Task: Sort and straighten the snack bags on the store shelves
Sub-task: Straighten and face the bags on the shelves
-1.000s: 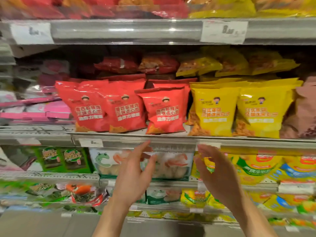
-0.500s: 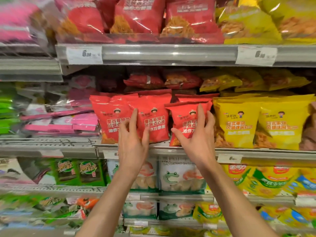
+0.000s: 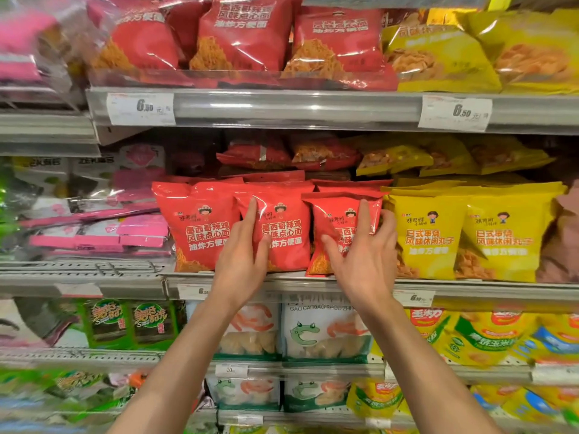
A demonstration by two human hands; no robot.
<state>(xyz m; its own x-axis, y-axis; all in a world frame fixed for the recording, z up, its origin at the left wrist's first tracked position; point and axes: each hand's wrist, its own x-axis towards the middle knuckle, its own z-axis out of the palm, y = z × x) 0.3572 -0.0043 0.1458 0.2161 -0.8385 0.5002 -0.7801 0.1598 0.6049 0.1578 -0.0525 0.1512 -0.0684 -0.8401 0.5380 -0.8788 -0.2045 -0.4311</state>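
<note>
Three red snack bags stand in a row on the middle shelf [image 3: 282, 278]. My left hand [image 3: 242, 258] lies flat against the middle red bag [image 3: 286, 227], fingers spread over its left side and touching the left red bag [image 3: 195, 227]. My right hand [image 3: 363, 255] wraps the right red bag [image 3: 336, 214], thumb on its front and fingers at its right edge, next to a yellow bag [image 3: 427, 233]. That right red bag leans slightly and stands a little in front of the others.
More yellow bags [image 3: 507, 233] fill the shelf's right side, pink flat packs [image 3: 119, 233] its left. Red and yellow bags lie stacked behind and on the shelf above [image 3: 282, 108]. Below are green seaweed packs [image 3: 125, 324], frog-print bags [image 3: 322, 333] and yellow corn snacks [image 3: 488, 336].
Both hands rose from the lower shelf level to the red bags on the middle shelf and now press on them. The view moved closer and upward.
</note>
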